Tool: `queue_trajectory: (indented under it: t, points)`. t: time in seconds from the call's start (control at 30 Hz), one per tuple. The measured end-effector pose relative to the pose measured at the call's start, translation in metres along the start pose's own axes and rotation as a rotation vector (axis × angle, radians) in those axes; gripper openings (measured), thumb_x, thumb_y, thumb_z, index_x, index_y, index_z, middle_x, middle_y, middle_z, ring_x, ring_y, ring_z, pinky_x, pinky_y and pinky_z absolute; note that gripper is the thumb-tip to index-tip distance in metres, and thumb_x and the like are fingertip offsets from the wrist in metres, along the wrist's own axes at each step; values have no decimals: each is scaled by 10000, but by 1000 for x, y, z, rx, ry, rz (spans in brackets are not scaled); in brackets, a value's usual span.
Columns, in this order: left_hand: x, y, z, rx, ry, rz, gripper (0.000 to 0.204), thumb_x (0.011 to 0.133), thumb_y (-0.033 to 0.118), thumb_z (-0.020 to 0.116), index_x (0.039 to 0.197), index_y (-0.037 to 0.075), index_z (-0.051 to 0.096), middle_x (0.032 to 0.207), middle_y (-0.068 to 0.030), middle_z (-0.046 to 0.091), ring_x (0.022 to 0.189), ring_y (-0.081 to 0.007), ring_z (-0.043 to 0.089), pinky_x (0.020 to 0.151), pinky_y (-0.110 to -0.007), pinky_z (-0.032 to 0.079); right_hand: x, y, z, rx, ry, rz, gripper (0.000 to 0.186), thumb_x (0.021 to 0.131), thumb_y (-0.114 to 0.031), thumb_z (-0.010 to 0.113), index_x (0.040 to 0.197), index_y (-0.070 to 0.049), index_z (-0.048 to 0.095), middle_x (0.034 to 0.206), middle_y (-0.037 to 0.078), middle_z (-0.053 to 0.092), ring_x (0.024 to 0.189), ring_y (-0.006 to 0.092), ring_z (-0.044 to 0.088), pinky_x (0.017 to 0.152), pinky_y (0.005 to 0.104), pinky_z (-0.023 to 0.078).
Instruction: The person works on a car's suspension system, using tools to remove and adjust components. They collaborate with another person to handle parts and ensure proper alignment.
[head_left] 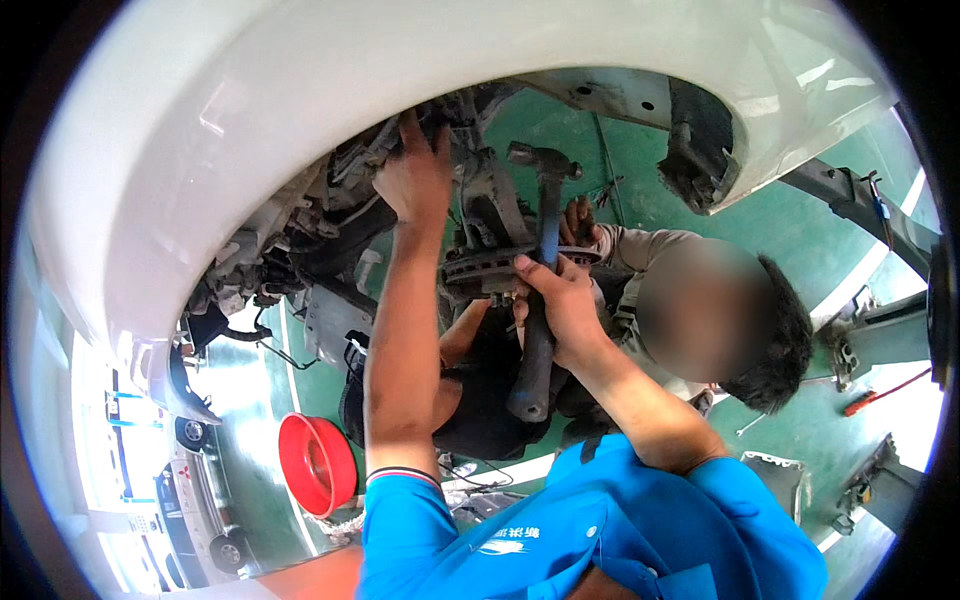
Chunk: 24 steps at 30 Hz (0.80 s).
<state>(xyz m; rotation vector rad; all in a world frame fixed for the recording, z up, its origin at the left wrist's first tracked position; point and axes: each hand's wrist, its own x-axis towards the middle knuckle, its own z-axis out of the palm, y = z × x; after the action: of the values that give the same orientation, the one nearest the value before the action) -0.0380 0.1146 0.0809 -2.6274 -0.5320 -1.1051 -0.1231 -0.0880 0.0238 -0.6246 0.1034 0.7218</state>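
My right hand (572,308) is wrapped round the handle of a hammer (549,205). The hammer stands head up in front of the brake disc (478,267), its metal head above my fist and the dark butt of the handle below. My left hand (414,185) reaches up into the wheel arch, fingers stretched and apart against the dark suspension parts (487,190); their tips are partly lost in shadow. Behind the hammer, a co-worker's hand (580,222) is at the far side of the disc.
The co-worker (645,255) crouches close on the right, head near my right forearm. A white car fender (270,110) arches overhead. A red basin (317,465) is on the green floor at lower left. Lift arms (890,340) and a red-handled tool (880,393) lie at right.
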Motion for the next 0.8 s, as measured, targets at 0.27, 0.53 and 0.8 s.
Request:
queue_trajectory:
  t: [0.27,0.53,0.8]
  points:
    - [28,-26,33,354,240,315,628,845,515,656,1366,185,539,1011,-182,701,781,-336,702,610,-462,564,7,12,-18,38,-96,-40,202,904,-164,658,913,-51,491,685,15,516,492,122,524,453,261,429]
    - [31,-26,29,356,326,369,579,860,486,656,1335,168,569,987,-158,710,756,-352,696,658,-516,547,5,17,-31,160,-73,7,215,892,-163,674,925,-62,488,673,1,504,470,116,518,421,258,414]
    - [-80,-16,-30,-402,-147,-279,695,895,302,672,1458,66,338,910,-149,677,778,-286,674,657,-392,546,-6,3,-56,21,-103,-64,149,906,-148,652,938,-39,556,723,21,556,504,106,527,436,244,430]
